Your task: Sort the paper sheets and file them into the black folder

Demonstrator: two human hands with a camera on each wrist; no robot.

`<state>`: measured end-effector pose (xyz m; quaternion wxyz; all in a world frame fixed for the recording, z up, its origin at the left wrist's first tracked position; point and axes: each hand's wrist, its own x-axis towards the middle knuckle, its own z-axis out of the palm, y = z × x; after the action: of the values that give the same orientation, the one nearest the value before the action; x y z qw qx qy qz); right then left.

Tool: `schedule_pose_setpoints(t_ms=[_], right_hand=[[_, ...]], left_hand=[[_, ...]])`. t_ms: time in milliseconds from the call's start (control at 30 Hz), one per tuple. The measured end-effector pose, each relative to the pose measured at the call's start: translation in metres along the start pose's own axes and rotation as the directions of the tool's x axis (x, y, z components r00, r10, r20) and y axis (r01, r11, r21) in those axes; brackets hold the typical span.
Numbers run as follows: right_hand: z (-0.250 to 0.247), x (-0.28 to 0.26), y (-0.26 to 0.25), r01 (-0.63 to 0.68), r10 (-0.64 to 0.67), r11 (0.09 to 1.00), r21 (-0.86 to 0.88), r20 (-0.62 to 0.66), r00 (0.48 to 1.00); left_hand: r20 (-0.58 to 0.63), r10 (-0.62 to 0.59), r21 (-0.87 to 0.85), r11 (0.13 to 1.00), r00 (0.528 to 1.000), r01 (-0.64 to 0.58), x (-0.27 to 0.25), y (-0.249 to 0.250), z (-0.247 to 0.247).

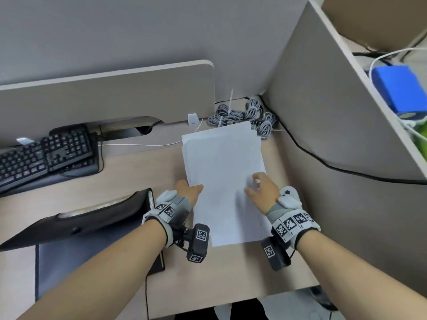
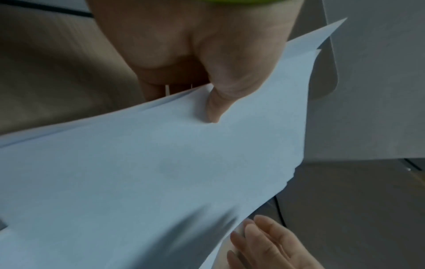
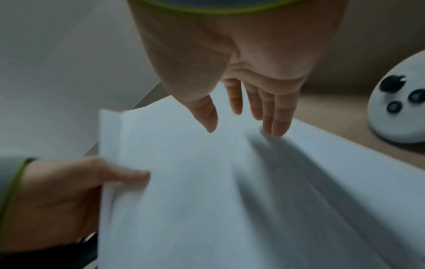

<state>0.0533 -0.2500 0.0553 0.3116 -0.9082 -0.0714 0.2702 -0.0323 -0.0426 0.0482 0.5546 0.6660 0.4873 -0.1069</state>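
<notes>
Paper sheets (image 1: 221, 172) lying as a loose white stack on the desk (image 1: 288, 262), corners fanned at the far end near coiled grey cables (image 1: 242, 113). Left hand (image 1: 188, 189) at the stack's left edge, thumb (image 2: 216, 107) pressed on top, fingers tucked beneath and mostly hidden by the paper. Right hand (image 1: 263, 184) over the right side, fingers (image 3: 279, 116) straight and slightly spread, tips at the top sheet, gripping nothing; actual contact blurred, impossible to confirm. Black folder (image 1: 92, 218) open on the desk left of the sheets, part covered by the left forearm. Keyboard (image 1: 46, 155) further left, cut by the frame edge.
</notes>
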Motion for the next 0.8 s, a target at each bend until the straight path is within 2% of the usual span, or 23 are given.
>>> schedule_pose_setpoints(t_ms=[100, 200, 333, 500, 633, 733, 800], right_hand=[[-0.015, 0.009, -0.006, -0.094, 0.103, 0.983, 0.157, -0.051, 0.993], [-0.021, 0.020, -0.011, -0.100, 0.119, 0.946, 0.308, -0.046, 0.992], [-0.029, 0.025, -0.029, -0.027, 0.049, 0.974, 0.226, -0.092, 0.995], [-0.045, 0.014, -0.046, 0.116, -0.046, 0.943, 0.313, -0.225, 0.973], [-0.039, 0.004, -0.036, 0.093, -0.053, 0.966, 0.241, -0.166, 0.985], [-0.036, 0.000, -0.032, 0.081, -0.062, 0.980, 0.180, -0.109, 0.992], [-0.036, 0.003, -0.030, 0.082, -0.061, 0.975, 0.206, -0.106, 0.993]], left_hand=[[-0.037, 0.029, -0.069, 0.997, 0.999, -0.032, -0.020, 0.009, -0.015], [-0.064, 0.126, -0.151, 0.979, 0.990, -0.134, -0.051, 0.031, -0.027], [-0.118, 0.184, -0.269, 0.940, 0.976, -0.210, -0.062, 0.042, -0.037], [-0.174, 0.188, -0.303, 0.924, 0.967, -0.234, -0.066, 0.051, -0.048], [-0.130, 0.247, -0.181, 0.946, 0.960, -0.268, -0.069, 0.038, -0.044], [-0.154, 0.232, -0.190, 0.947, 0.960, -0.259, -0.063, 0.030, -0.038], [-0.132, 0.248, -0.198, 0.942, 0.960, -0.271, -0.061, 0.033, -0.038]])
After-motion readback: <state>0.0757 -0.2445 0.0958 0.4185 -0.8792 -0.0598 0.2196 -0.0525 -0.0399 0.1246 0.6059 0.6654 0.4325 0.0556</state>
